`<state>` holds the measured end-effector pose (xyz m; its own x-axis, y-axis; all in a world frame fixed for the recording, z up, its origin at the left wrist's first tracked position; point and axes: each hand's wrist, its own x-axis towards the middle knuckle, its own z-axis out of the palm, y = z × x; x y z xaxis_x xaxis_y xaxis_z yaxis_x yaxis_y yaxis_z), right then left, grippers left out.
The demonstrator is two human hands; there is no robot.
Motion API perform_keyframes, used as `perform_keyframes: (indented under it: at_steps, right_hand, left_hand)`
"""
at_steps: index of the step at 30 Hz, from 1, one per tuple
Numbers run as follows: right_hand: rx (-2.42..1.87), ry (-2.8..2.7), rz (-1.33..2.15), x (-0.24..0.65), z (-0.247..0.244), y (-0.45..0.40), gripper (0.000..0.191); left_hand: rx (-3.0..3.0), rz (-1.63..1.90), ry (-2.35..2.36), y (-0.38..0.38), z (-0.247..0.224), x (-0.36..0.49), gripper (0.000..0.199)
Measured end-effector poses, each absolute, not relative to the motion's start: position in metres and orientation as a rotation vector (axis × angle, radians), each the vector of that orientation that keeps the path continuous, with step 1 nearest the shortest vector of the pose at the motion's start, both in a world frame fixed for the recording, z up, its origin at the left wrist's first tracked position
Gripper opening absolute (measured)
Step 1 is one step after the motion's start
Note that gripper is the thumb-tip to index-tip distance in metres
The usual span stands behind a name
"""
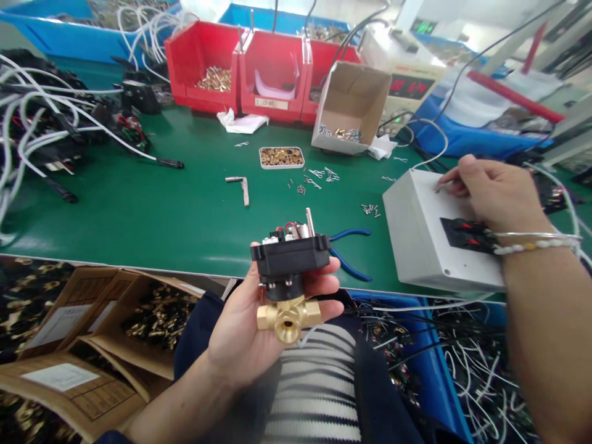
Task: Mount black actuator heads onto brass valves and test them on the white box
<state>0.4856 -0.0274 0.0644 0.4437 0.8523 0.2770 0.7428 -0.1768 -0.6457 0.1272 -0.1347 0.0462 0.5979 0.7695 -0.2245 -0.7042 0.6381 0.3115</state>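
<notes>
My left hand (245, 327) is wrapped round a brass three-way motorized valve (289, 317) in front of the table edge. Its black actuator housing (291, 256) is uncovered on top, with wires, small parts and an upright metal shaft showing. Blue-handled pliers (354, 265) lie just behind it on the table, their jaws hidden. Over the light grey box (411, 240) at the right, my right hand (497, 188) has its fingers curled, fingertips at a tiny metallic part on the top face. What they pinch is too small to make out. Black and red terminals (465, 234) sit beside that wrist.
On the green table (194, 209) lie a small socket wrench (244, 190), a tray of brass pieces (281, 158), clips and screws. Red bins (203, 68), an open carton (349, 105) and a power supply (407, 80) stand behind. Cabled units (46, 123) crowd the left; cartons (87, 370) stand below.
</notes>
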Motion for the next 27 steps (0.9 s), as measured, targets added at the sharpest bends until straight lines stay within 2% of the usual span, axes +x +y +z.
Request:
perform_keyframes:
  at_steps: [5, 10, 13, 18, 22, 27]
  right_hand:
    - [-1.573, -1.109, 0.017, 0.497, 0.071, -0.049, 0.044]
    - [-1.588, -0.821, 0.169, 0.49, 0.068, -0.12, 0.028]
    - [-1.582, -0.487, 0.361, 0.482, 0.046, -0.166, 0.018]
    - [-1.484, -0.256, 0.592, 0.482, 0.002, -0.206, 0.039]
    - [-1.348, -0.13, 0.652, 0.491, -0.017, -0.21, 0.054]
    - [-1.165, -0.091, 0.5, 0.508, -0.031, -0.212, 0.044]
  left_hand:
    - [0.46, 1.195, 0.708, -0.139, 0.046, 0.126, 0.035]
    - [0.753, 1.411, 0.846, -0.152, 0.044, 0.132, 0.059]
    - [0.846, 1.474, 0.845, -0.156, 0.043, 0.135, 0.064]
    - [1.151, 1.435, 0.855, -0.156, 0.032, 0.131, 0.065]
    - [1.568, 1.505, 1.062, -0.147, 0.016, 0.13, 0.062]
    - [1.878, 1.445, 1.439, -0.13, -0.014, 0.126, 0.053]
